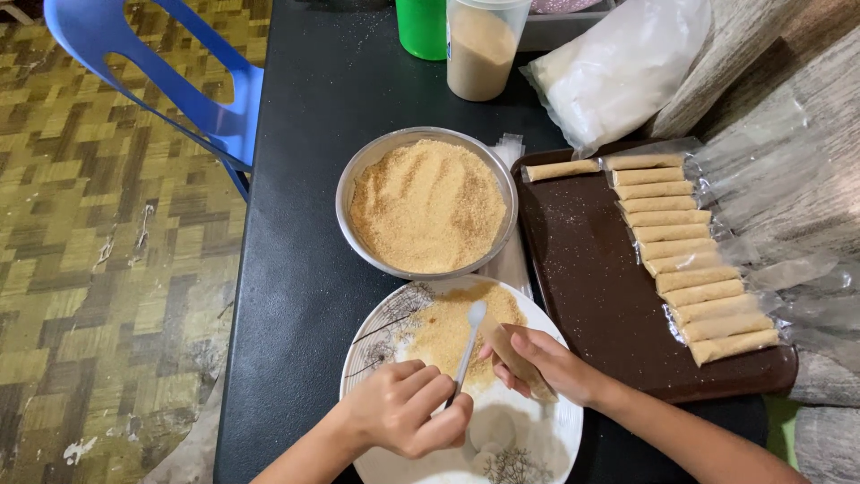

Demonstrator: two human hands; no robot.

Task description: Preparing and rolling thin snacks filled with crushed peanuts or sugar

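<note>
The left hand [403, 412] is gripping a white spoon [468, 345] over the plate [537, 448] while the right hand [542, 363] is clasping a half-filled wrapper tube [515, 357], which, tilting low, is risking spilling crumbs onto the tabletop [296, 269].

The metal bowl [427, 204] sits at the middle of the table [296, 269] and holds a heap of crumbs. Just in front of the bowl lies a plate [528, 439] with a smaller heap of crumbs [448, 333] on it — over that plate the left hand [403, 408] grips a spoon [468, 345] and the right hand [546, 363] holds a filled tube [518, 358]. Right of the bowl lies a tray [591, 287]; along its far-right edge a row of filled tubes [685, 255] lies stacked, their wrapper ends overhanging. Behind the bowl stand a plastic jar [482, 49] and, to its left, a cup [421, 27] — a plastic bag [618, 67] lies behind and right of the bowl. Left of the bowl, beyond the table edge, stands a chair [179, 81].
</note>
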